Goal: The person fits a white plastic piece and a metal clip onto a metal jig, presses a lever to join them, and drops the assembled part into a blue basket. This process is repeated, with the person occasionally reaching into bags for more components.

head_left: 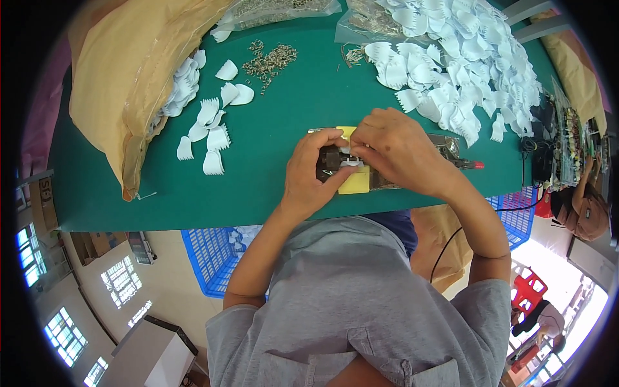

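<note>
My left hand is closed at the near middle of the table, its thumb and fingers around a small white hair claw clip piece. That piece sits at a dark metal fixture with yellow patches above and below. From the right comes my right hand, fingertips pinched together against the same spot. Whatever small part they pinch is hidden behind the fingers. Several loose white toothed clip halves lie left of my hands.
A heap of white clip halves covers the far right. Small metal springs lie far left of centre; thin pins lie near the heap. A tan sack spills clip halves at left. Blue baskets stand below the green table.
</note>
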`<move>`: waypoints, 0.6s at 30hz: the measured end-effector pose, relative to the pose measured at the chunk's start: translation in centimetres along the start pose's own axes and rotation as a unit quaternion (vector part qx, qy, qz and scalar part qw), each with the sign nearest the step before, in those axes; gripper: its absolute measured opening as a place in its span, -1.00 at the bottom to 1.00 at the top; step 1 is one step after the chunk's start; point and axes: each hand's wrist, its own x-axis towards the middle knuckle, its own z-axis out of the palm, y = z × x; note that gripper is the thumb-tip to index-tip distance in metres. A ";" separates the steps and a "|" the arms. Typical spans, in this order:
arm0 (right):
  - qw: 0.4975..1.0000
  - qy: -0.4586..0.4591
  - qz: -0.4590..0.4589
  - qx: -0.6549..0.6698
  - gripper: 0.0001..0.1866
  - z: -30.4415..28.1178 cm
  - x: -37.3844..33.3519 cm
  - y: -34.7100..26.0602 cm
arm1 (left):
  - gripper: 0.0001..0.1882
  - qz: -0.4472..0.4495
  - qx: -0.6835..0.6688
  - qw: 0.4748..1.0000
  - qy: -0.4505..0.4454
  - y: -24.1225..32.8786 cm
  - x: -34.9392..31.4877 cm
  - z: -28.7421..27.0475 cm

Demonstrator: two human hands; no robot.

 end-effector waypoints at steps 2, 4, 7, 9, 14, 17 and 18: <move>0.999 -0.024 -0.029 -0.004 -0.89 0.2 0.3 0.3 | -0.28 -0.006 -0.016 1.000 0.006 -0.2 0.0 0.2; 0.999 -0.031 -0.016 0.016 -0.88 0.0 0.6 0.4 | -0.25 -0.012 -0.015 1.000 -0.001 -0.2 0.0 0.1; 0.997 -0.036 0.019 0.064 -0.86 -0.1 0.3 0.7 | -0.23 0.001 0.022 0.999 -0.025 -0.2 0.0 -0.2; 0.994 -0.034 0.040 0.093 -0.85 -0.1 0.3 0.6 | -0.23 0.009 0.022 0.999 -0.023 -0.1 0.2 -0.4; 0.968 -0.095 0.118 0.201 -0.84 -1.1 2.3 1.4 | -0.24 0.006 0.021 1.000 -0.013 -0.1 -0.1 -0.7; 0.992 0.022 0.109 0.054 -0.82 -0.3 7.2 4.0 | -0.28 0.013 0.017 1.000 -0.005 0.2 0.0 -0.4; 0.995 0.024 0.094 0.008 -0.80 0.5 9.3 5.0 | -0.29 0.022 0.019 1.000 -0.004 0.3 0.1 -0.4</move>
